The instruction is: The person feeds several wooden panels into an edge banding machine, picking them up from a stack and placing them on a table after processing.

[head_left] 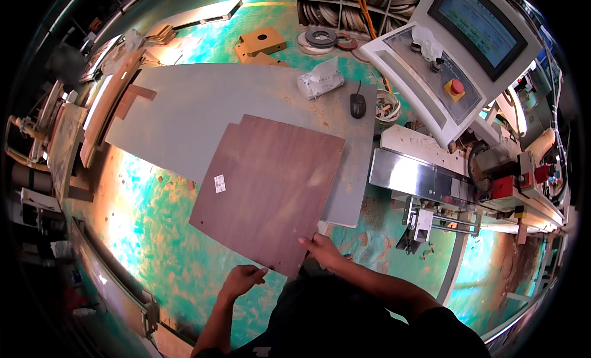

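A reddish-brown wood panel (268,179) with a notched corner and a small white label (220,183) lies tilted over the near part of a grey work table (160,112), overhanging toward me. My left hand (245,277) grips its near edge with curled fingers. My right hand (319,248) holds its right edge, thumb on top and the other fingers hidden underneath. A white tissue pack (319,81) and a black mouse (357,104) rest on the grey table beyond the panel.
A control console with screen (477,29) stands at upper right, above a machine with a steel rail (418,176). Stacked boards (117,93) stand at left, a long low rail (111,275) at lower left. Cardboard pieces (258,44) and a rack of coiled strips (345,13) are at the back.
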Tool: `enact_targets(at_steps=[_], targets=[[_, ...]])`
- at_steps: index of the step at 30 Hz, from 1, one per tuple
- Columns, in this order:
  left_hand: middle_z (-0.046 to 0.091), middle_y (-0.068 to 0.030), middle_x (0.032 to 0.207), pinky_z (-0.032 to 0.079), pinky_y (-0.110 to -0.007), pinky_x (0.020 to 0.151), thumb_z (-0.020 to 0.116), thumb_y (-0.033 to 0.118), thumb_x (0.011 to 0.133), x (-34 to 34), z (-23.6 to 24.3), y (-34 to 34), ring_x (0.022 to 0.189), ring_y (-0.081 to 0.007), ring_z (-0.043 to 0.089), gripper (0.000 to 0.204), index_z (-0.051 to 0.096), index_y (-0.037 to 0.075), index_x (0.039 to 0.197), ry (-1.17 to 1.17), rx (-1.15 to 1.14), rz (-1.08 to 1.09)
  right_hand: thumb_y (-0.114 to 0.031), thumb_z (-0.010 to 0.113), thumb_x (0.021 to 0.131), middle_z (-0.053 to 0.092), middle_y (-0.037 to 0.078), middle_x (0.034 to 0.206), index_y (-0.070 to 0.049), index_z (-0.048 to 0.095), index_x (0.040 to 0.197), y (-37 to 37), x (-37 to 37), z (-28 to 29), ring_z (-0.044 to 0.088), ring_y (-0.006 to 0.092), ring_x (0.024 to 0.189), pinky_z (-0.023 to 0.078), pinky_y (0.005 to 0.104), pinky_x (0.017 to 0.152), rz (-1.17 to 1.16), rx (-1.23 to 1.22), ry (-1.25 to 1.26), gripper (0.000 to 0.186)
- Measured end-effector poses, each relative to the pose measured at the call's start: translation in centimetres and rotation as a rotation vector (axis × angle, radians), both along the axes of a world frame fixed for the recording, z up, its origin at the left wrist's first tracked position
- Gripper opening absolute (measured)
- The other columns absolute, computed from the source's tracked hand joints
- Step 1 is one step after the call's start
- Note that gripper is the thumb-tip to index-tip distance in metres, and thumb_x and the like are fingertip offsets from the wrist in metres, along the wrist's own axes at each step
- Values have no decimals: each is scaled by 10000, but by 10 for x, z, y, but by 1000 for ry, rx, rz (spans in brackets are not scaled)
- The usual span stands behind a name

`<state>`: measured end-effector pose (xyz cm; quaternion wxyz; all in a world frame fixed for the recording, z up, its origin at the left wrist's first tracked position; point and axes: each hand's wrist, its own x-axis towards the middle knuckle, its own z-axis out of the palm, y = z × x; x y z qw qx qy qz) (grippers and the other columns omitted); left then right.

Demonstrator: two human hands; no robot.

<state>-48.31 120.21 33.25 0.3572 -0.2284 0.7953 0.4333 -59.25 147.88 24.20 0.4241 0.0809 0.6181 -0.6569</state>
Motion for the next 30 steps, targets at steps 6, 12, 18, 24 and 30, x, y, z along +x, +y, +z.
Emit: enact_targets(at_steps=[6, 12, 18, 24, 30], targets=[[718, -170, 931, 534, -427, 811, 753, 458, 904, -16, -74, -103, 930, -328, 691, 725, 526, -66, 1350, 852, -1143, 143, -346, 671, 1019, 581, -12, 818, 8, 651, 1007, 56, 24, 44, 488, 67, 750, 423, 273, 673, -318, 16, 94, 354], [740, -75, 1005, 551, -301, 741, 683, 525, 971, -29, -86, -28, 827, -158, 692, 595, 685, -26, 1196, 81, 274, 464, -321, 609, 1062, 548, -51, 834, -70, 647, 932, 176, 67, 27, 472, 51, 774, 400, 245, 692, -494, 124, 126, 285], [589, -123, 1427, 425, -360, 1107, 544, 485, 1060, -19, -95, 93, 1297, -212, 564, 677, 493, -58, 1460, 104, 701, 430, -357, 622, 1053, 471, -99, 714, -124, 567, 752, 273, 112, 23, 396, 29, 689, 322, 248, 608, -854, 207, 162, 385], [517, -125, 1515, 351, -370, 1179, 507, 486, 1076, -39, -108, 171, 1387, -229, 493, 703, 427, -64, 1506, 61, 734, 392, -409, 593, 1055, 454, -55, 728, -53, 571, 762, 355, 126, -19, 401, 72, 711, 349, 285, 638, -955, 327, 212, 462], [577, -124, 1442, 397, -378, 1143, 547, 540, 1043, -64, -105, 228, 1314, -240, 558, 737, 470, -60, 1465, 54, 648, 427, -442, 561, 1063, 676, 13, 1001, 14, 700, 1205, 408, 122, -20, 576, 96, 926, 470, 267, 868, -918, 393, 217, 497]])
